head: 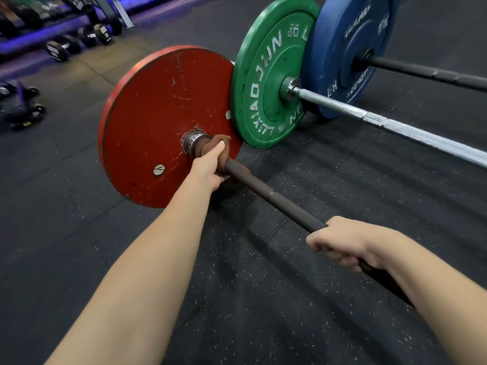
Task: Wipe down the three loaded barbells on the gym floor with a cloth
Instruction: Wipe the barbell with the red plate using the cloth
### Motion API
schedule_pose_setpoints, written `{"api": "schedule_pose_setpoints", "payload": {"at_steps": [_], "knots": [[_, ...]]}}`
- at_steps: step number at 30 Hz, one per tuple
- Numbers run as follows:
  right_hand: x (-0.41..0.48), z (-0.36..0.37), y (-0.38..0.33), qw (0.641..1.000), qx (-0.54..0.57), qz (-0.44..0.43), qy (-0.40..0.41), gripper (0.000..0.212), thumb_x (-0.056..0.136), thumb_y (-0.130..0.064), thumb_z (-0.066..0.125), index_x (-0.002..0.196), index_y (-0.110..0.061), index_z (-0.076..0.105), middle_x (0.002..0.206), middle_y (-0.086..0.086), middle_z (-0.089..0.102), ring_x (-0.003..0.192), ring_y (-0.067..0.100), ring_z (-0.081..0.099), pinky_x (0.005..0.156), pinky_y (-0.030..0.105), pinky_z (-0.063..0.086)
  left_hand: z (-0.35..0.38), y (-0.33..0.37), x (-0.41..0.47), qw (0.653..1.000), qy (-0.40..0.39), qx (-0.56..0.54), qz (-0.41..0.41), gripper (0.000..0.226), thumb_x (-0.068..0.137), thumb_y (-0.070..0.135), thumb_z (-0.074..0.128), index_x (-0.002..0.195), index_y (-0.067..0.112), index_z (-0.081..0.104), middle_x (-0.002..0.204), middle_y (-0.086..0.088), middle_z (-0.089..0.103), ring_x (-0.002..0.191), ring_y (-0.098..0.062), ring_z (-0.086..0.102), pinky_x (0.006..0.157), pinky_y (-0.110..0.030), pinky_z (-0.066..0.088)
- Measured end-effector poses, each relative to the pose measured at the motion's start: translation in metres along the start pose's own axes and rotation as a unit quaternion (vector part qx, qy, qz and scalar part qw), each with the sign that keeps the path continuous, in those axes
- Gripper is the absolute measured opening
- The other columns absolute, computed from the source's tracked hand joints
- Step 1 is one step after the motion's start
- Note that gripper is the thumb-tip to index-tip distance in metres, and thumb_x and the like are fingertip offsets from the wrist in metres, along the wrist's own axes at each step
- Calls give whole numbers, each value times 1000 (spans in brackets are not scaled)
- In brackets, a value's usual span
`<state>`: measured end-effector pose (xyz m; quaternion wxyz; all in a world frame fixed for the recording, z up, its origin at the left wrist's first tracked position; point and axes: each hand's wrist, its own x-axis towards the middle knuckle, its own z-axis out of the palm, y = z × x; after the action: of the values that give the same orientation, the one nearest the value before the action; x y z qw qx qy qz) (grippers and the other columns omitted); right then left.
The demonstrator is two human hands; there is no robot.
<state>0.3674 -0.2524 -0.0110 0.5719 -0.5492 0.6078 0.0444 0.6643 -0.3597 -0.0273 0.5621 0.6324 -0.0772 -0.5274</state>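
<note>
Head view: the left hand is curled round a brown cloth, squeezing it against the dark bar of the nearest barbell, right where the bar meets the metal collar of the red plate; further along the same bar the right hand is closed round the bare shaft, knuckles up, apparently to steady it. The cloth is soft and bunches easily, so it wants a full wrap and a firm squeeze to follow the round shaft; the bar is stiff steel, and with the plate on (scuffed, chipped, standing on edge) it looks too heavy to lift casually and liable to roll, so a holding hand on the shaft makes sense; any rough gripping sections should drag at the cloth, while the smooth collar will let it slide. Just beyond, the green plate with its silver bar overlaps the red plate's edge in this view, and the blue plate with its black bar lies behind that; whether the plates touch I cannot tell. All three rest on the speckled rubber floor; dumbbells line the far left.
</note>
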Motion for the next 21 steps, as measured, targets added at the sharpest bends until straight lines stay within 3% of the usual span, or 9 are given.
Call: {"api": "schedule_pose_setpoints", "payload": {"at_steps": [2,4,8,10,12,14,16,19,21], "knots": [[-1,-5,1,997,44,-4,-57,26,75,-15,60,58,-17,40,48,4,27,39,16,19,46,22,23,4,0,0,999,17,29,-5,68,82,26,84,133,4,45,114,-22,61,102,-38,66,94,-59,55],[-2,-4,1,998,35,-11,-57,26,75,-15,60,59,-16,40,47,3,27,39,16,18,46,22,22,9,1,-2,999,18,43,-17,52,85,25,80,121,4,49,102,-20,61,95,-34,67,95,-55,55],[-2,3,2,997,-50,-24,47,17,76,-20,61,75,-11,47,48,6,37,35,19,29,44,21,28,12,-2,17,996,63,69,-9,68,62,21,79,126,8,59,109,-11,69,92,-29,71,81,-49,60],[-2,5,2,989,-110,-21,99,19,78,-27,60,79,-10,50,51,5,49,33,23,42,46,22,34,18,-3,14,994,86,74,8,57,71,20,76,123,11,54,111,-8,64,95,-26,66,87,-47,58],[-3,10,0,977,-155,-3,149,23,82,-34,58,86,-12,53,67,2,61,46,24,59,52,24,43,22,-1,3,992,95,81,14,45,80,17,73,121,14,52,111,-8,63,93,-25,64,90,-46,57],[-8,17,-1,960,-189,10,205,22,85,-40,57,92,-19,54,81,-1,62,68,23,65,64,30,51,22,-1,5,991,106,78,16,46,78,15,72,121,12,55,113,-9,65,92,-27,66,80,-48,60],[-15,26,0,930,-249,0,270,20,90,-41,55,89,-21,50,79,-3,56,74,24,62,67,32,49,21,-3,13,991,103,80,7,51,74,15,72,123,10,59,113,-11,68,93,-32,69,69,-52,60],[-19,41,6,863,-352,-43,358,21,98,-37,49,88,-19,43,68,-5,40,64,24,49,59,31,34,21,-5,15,990,117,84,10,49,76,16,74,122,9,58,109,-10,69,93,-31,69,84,-53,58],[-17,45,9,842,-376,-42,384,22,100,-33,49,87,-18,37,64,-5,36,52,19,39,50,31,24,22,-5,12,990,112,88,15,49,77,16,73,123,9,58,109,-10,69,92,-31,69,82,-51,59]]}}
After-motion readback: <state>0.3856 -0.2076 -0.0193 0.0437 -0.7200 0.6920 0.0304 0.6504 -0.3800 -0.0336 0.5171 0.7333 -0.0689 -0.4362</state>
